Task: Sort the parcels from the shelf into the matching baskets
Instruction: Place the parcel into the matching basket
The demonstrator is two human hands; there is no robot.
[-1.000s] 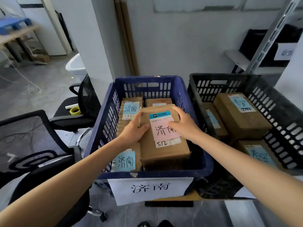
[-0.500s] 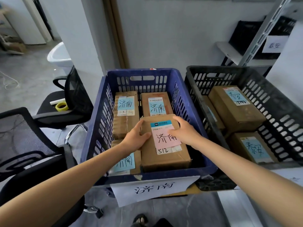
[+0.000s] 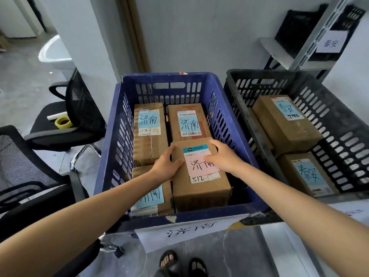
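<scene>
**A:** What fills most of the view?

**B:** A blue slotted basket (image 3: 111, 156), with a black basket (image 3: 249, 116) touching its right side. The black one's right wall is cut off by the frame. A paper sign (image 3: 189, 230) hangs on the blue basket's near wall. It is tilted away, so its characters are hard to read.

**A:** And inside the blue one?

**B:** Four cardboard parcels. The parcel with the pink label (image 3: 199, 188) sits at the near right and stands higher than the rest. What lies under it is hidden. The far-left parcel (image 3: 149, 144) and far-right parcel (image 3: 189, 124) carry blue labels. The near-left parcel (image 3: 151, 198) is partly covered by the left forearm.

**A:** The hands?

**B:** Both grip the pink-labelled one. The left hand (image 3: 166, 165) wraps its fingers down the left side, with the thumb lying on top. The right hand (image 3: 223, 156) hooks its fingers over the far right corner, with the thumb on the pink paper. Its fingertips are out of sight behind the box.

**A:** And the black basket?

**B:** Two blue-labelled boxes show plainly. A third barely shows behind the basket's left rim.

**A:** Anything small?

**B:** A yellow tape roll (image 3: 63, 122) on an office chair (image 3: 79, 108) at the left, beside a white tube I can't identify.
</scene>
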